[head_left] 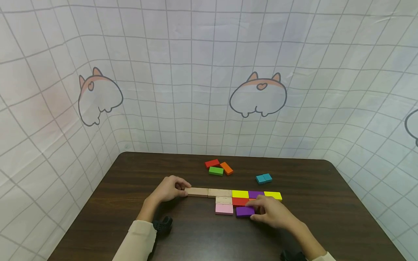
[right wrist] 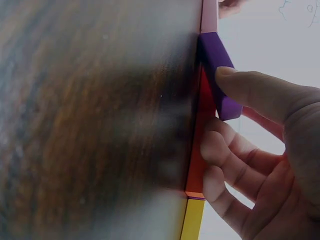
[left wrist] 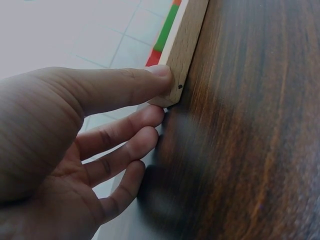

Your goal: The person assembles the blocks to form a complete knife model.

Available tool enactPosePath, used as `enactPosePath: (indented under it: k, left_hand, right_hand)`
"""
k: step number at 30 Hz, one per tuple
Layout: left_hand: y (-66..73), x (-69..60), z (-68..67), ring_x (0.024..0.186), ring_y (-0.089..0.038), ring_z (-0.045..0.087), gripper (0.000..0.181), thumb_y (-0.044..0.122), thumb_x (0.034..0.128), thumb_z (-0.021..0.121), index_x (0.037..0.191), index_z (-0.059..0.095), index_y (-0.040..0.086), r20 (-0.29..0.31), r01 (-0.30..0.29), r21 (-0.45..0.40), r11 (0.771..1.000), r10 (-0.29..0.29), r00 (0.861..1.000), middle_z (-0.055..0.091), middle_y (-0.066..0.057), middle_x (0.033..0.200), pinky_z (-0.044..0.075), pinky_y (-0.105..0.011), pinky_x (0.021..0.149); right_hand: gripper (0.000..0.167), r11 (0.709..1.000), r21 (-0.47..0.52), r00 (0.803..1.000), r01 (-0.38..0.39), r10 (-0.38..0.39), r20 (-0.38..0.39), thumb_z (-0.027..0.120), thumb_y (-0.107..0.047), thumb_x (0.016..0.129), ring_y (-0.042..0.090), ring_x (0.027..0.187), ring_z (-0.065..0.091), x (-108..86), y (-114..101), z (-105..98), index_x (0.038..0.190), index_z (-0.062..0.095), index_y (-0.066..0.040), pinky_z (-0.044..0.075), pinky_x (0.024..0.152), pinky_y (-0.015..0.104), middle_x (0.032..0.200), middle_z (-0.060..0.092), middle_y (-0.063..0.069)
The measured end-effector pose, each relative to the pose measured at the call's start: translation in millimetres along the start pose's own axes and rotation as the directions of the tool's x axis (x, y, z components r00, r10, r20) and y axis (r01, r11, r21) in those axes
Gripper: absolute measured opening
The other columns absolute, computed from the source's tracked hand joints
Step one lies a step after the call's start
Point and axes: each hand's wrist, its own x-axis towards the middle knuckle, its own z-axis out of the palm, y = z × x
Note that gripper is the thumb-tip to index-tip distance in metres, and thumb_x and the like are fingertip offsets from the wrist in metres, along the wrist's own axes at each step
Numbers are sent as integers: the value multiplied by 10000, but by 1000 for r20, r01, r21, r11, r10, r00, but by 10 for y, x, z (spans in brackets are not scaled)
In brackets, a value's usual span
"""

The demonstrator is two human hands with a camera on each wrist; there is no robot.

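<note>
A cream fabric sleeve (head_left: pixel 137 241) lies closest, with a black wrist strap (head_left: pixel 162 224) beside it, over a dark brown wood-grain table (head_left: pixel 202 239). The left hand (head_left: pixel 169 189) pinches the outer end of a long, plain wooden block (head_left: pixel 197 192) between thumb and index finger, the other fingers loosely bent. That block starts the far row, followed by a second plain wooden block (head_left: pixel 220 193), a yellow block (head_left: pixel 240 194), a purple one (head_left: pixel 256 194) and another yellow one (head_left: pixel 273 196).

Against this row sit a short wooden block (head_left: pixel 224 200), a red block (head_left: pixel 240 202) and an orange block (right wrist: pixel 199 165) (partly behind fingers from above). Nearer still is a pink rectangular block (head_left: pixel 224 209). Just beside it, the right hand (head_left: pixel 274 212), nearly closed, grips a glossy purple rectangular block (head_left: pixel 243 212), tilted with its right end raised.

Farther back lie red (head_left: pixel 212 164), orange (head_left: pixel 226 168) and green (head_left: pixel 216 171) blocks, plus two teal ones (head_left: pixel 263 178).
</note>
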Motion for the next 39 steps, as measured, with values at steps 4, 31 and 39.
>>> enactPosePath:
  k: [4, 31, 39]
  left_hand:
    - [4, 9, 2, 752, -132, 603, 201, 136, 868, 821, 1065, 801, 170, 2, -2, -4, 1000, 2, 1000, 697, 27, 875, 515, -291, 673]
    - [-22, 19, 9, 756, -132, 600, 197, 143, 860, 829, 1052, 803, 181, -5, -2, 8, 1000, 2, 1000, 690, 32, 873, 514, -301, 677]
    - [-25, 28, 11, 754, -132, 599, 191, 145, 865, 825, 1050, 803, 189, -3, -1, 8, 1000, 1, 1000, 690, 41, 868, 514, -299, 676]
  right_hand:
    - [387, 1000, -5, 1000, -3, 3, 3, 804, -328, 884, 20, 700, 478, -7, -12, -9, 1241, 736, -195, 431, 618, 217, 836, 565, -97]
    - [222, 995, 46, 996, -88, 88, 5, 821, -274, 866, 56, 655, 534, 64, -43, 32, 1042, 717, -187, 467, 627, 226, 741, 603, -128]
    - [221, 995, 65, 997, -82, 82, -5, 816, -262, 873, 67, 671, 553, 94, -36, 46, 1052, 709, -188, 483, 629, 232, 766, 625, -126]
